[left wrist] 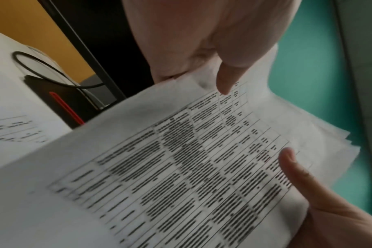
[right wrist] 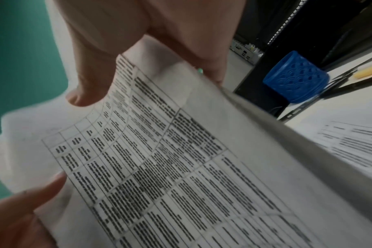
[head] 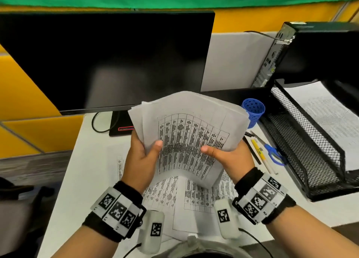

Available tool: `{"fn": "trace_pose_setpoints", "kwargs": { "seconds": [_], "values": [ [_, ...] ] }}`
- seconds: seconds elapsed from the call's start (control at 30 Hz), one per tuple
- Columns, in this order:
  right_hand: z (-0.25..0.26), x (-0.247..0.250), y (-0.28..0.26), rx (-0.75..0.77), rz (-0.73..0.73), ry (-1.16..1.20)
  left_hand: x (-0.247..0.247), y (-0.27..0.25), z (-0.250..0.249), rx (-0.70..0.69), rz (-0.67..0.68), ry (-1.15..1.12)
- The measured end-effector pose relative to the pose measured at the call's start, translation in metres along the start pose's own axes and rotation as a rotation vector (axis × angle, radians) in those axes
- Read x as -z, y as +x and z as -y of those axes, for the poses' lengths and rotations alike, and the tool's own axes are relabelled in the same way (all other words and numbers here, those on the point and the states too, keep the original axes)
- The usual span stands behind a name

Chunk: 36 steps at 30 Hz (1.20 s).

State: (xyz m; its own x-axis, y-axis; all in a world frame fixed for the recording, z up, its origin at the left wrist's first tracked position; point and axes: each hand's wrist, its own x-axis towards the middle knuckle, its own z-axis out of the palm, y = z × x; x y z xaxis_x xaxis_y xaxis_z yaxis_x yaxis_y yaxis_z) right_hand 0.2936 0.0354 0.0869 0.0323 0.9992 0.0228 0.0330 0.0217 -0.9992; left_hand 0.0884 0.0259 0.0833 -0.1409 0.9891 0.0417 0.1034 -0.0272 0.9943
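A stack of printed sheets (head: pixel 186 133) with dense tables is held up above the white desk (head: pixel 87 180), bent into a curve. My left hand (head: pixel 144 150) grips its left edge, thumb on the front page and fingers behind. My right hand (head: pixel 223 152) grips the right edge the same way. The left wrist view shows the stack (left wrist: pixel 181 167) close up, with both thumbs on the top page. In the right wrist view the stack (right wrist: pixel 181 167) fills the frame and its thick edge runs diagonally. The sheets' upper corners fan apart unevenly.
More printed sheets (head: pixel 194 195) lie flat on the desk under my hands. A black monitor (head: pixel 108 59) stands behind. A blue mesh cup (head: pixel 253 110), pens and blue scissors (head: pixel 272 150) lie to the right, beside a black mesh paper tray (head: pixel 303 141) and a computer case (head: pixel 320 49).
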Motion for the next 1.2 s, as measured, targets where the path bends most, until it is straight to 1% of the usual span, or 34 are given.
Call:
{"fn": "trace_pose_setpoints", "kwargs": {
  "seconds": [0.13, 0.2, 0.33, 0.43, 0.53, 0.6, 0.77, 0.83, 0.93, 1.0, 1.07, 1.13, 1.2],
  "values": [
    [-0.02, 0.01, 0.002, -0.099, 0.012, -0.035, -0.004, -0.006, 0.019, 0.153, 0.043, 0.153],
    [-0.028, 0.014, 0.003, -0.148, 0.031, -0.072, -0.005, -0.007, 0.024, 0.192, 0.005, 0.16],
    [-0.038, 0.025, 0.007, -0.194, 0.018, -0.094, -0.003, -0.002, 0.024, 0.252, -0.11, 0.061],
    [-0.038, 0.03, 0.01, -0.216, 0.024, -0.117, -0.004, 0.003, 0.016, 0.232, -0.137, -0.013],
    [-0.039, 0.029, 0.009, -0.223, 0.052, -0.141, -0.008, 0.009, 0.011, 0.167, -0.162, -0.026],
    [-0.041, 0.031, 0.008, -0.219, 0.032, -0.168, -0.011, 0.011, 0.01, 0.138, -0.179, -0.029],
    [-0.035, 0.041, 0.005, -0.189, -0.07, -0.122, -0.014, 0.01, 0.011, 0.167, -0.136, 0.007],
    [-0.031, 0.043, 0.004, -0.188, -0.08, -0.082, -0.014, 0.009, 0.012, 0.184, -0.109, 0.036],
    [-0.033, 0.047, 0.005, -0.18, -0.097, -0.096, -0.015, 0.008, 0.015, 0.215, -0.096, 0.065],
    [-0.039, 0.051, 0.005, -0.19, -0.078, -0.118, -0.016, 0.008, 0.018, 0.236, -0.101, 0.055],
    [-0.043, 0.055, 0.004, -0.217, -0.021, -0.131, -0.016, 0.01, 0.021, 0.25, -0.114, 0.039],
    [-0.045, 0.06, 0.001, -0.253, 0.067, -0.097, -0.015, 0.014, 0.026, 0.251, -0.141, -0.001],
    [-0.048, 0.065, -0.003, -0.308, 0.144, -0.13, -0.013, 0.018, 0.028, 0.254, -0.175, -0.075]
  ]
}}
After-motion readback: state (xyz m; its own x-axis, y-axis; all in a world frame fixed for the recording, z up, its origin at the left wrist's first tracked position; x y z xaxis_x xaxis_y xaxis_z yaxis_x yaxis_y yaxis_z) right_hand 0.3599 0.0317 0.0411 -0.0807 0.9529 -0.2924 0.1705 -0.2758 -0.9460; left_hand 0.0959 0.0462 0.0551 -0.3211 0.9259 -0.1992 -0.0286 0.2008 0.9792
